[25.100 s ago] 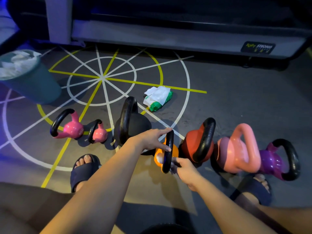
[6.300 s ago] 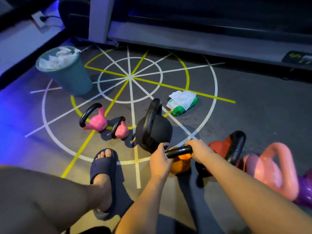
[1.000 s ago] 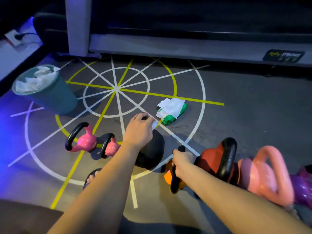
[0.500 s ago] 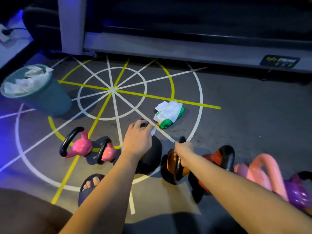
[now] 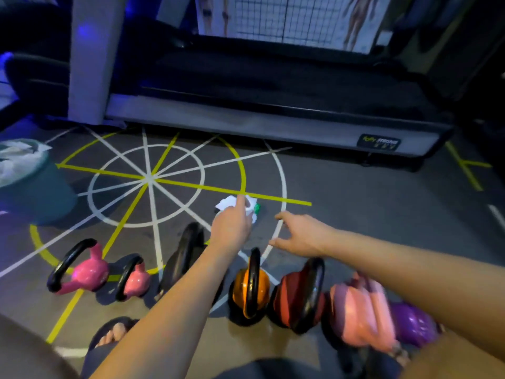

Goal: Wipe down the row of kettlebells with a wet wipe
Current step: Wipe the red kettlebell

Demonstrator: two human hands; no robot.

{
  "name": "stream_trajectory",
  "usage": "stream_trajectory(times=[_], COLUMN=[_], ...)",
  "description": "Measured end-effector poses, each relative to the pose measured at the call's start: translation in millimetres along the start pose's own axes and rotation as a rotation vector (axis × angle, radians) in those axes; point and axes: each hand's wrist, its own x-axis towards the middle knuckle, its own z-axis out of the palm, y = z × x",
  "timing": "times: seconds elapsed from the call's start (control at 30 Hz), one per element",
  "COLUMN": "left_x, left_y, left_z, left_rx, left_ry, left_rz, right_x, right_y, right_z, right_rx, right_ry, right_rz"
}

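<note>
Seven kettlebells stand in a row on the floor: pink point(image 5: 84, 274), small pink point(image 5: 135, 279), black point(image 5: 185, 255), orange point(image 5: 250, 289), red point(image 5: 297, 296), light pink point(image 5: 360, 307) and purple point(image 5: 415, 322). My left hand point(image 5: 232, 228) reaches past the black one and covers most of the white and green wipe pack point(image 5: 257, 207). A white bit of wet wipe point(image 5: 252, 216) shows at its fingers. My right hand point(image 5: 297, 236) hovers with spread fingers beyond the orange kettlebell and holds nothing.
A teal bin point(image 5: 30, 187) full of used wipes stands at the far left. A treadmill deck point(image 5: 273, 127) and a grey post point(image 5: 93, 58) close off the back. My sandalled foot point(image 5: 112, 335) is just in front of the row.
My left hand left the black kettlebell and went forward to the wipe pack. My right hand let go of the orange kettlebell's handle and opened. The camera tilted up.
</note>
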Motion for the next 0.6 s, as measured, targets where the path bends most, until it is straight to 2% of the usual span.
stream_trajectory(times=[0.07, 0.17, 0.23, 0.33, 0.4, 0.5, 0.6], left_x=[2.8, -2.4, -3.3, 1.5, 9.6, 19.1, 18.2], left_y=[48.0, 95.1, 104.7, 105.6, 106.8, 111.8, 120.8], left_z=[5.8, 17.1, 29.4, 40.7, 43.4, 49.0, 56.6], left_rx=[-0.479, -0.8, -0.862, -0.965, -1.045, -1.096, -1.184], left_ry=[-0.031, -0.067, -0.08, -0.097, -0.155, -0.283, -0.35], left_rz=[-0.032, 0.012, -0.021, -0.179, -0.266, -0.306, -0.334], right_x=[-31.8, -54.7, -45.8, -31.0, -26.5, -22.2, -15.0], right_y=[24.0, 64.9, 81.8, 92.7, 97.7, 102.3, 108.3], right_z=[-15.2, -31.4, -36.3, -25.9, -19.9, -20.2, -19.7], right_rx=[0.103, 0.267, 0.455, 0.81, 0.93, 1.081, 1.106], right_ry=[0.019, -0.018, -0.037, 0.055, 0.108, 0.139, 0.19], right_rz=[0.008, 0.064, 0.078, 0.044, 0.048, 0.067, 0.085])
